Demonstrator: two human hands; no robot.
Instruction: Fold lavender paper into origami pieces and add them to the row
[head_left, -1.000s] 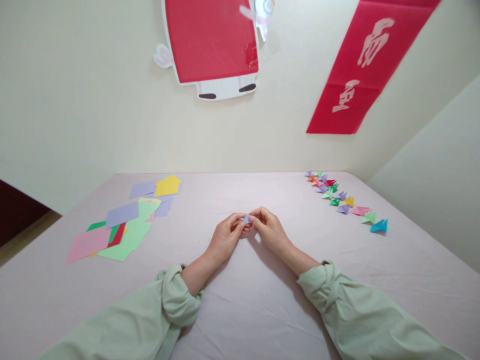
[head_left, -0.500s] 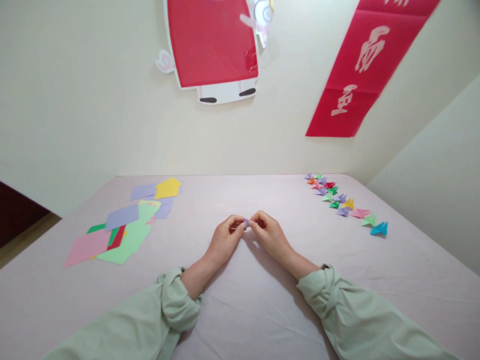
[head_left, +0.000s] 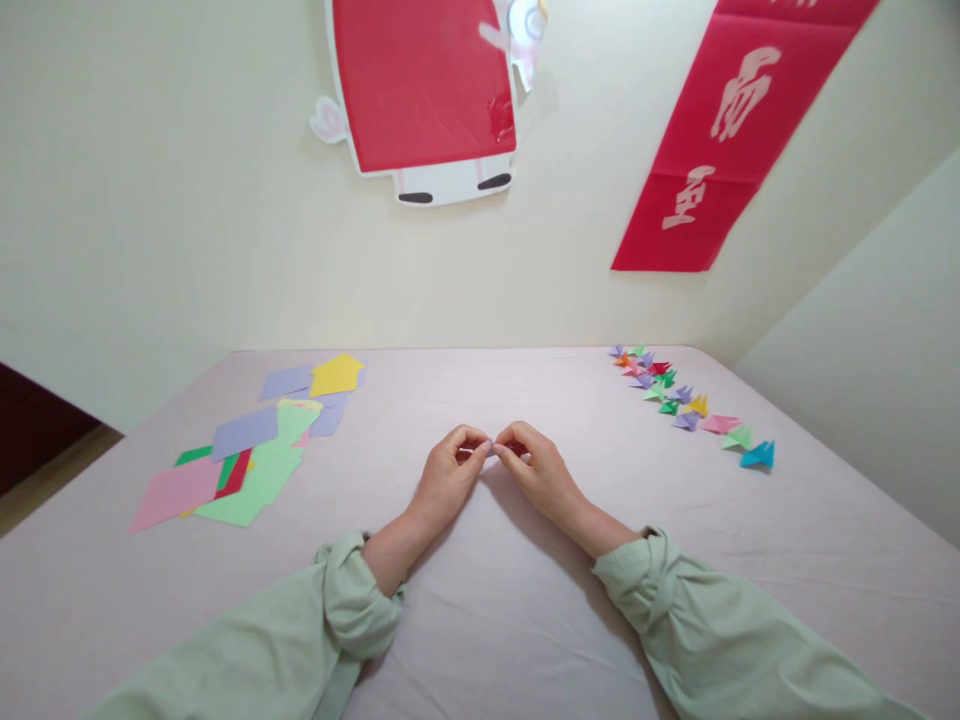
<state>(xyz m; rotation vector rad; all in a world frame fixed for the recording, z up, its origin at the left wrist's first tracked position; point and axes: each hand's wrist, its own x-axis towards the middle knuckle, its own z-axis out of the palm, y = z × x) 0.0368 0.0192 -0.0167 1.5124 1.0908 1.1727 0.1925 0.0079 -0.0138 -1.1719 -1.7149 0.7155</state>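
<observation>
Between my fingertips, above the middle of the table, is a small folded piece of purple paper. My left hand pinches it from the left with thumb and forefinger. From the right, my right hand pinches it the same way, and the fingertips of both hands nearly meet. Most of the paper is hidden behind the fingers, so its folded shape cannot be made out.
Loose coloured paper sheets overlap on the left of the pale pink table cover. Several small folded paper figures stand in a slanting line at the right, a blue one nearest. A wall rises behind the table.
My fingertips have drawn closer together, and less of the purple paper shows between them. The sheets and the folded figures stay where they were.
</observation>
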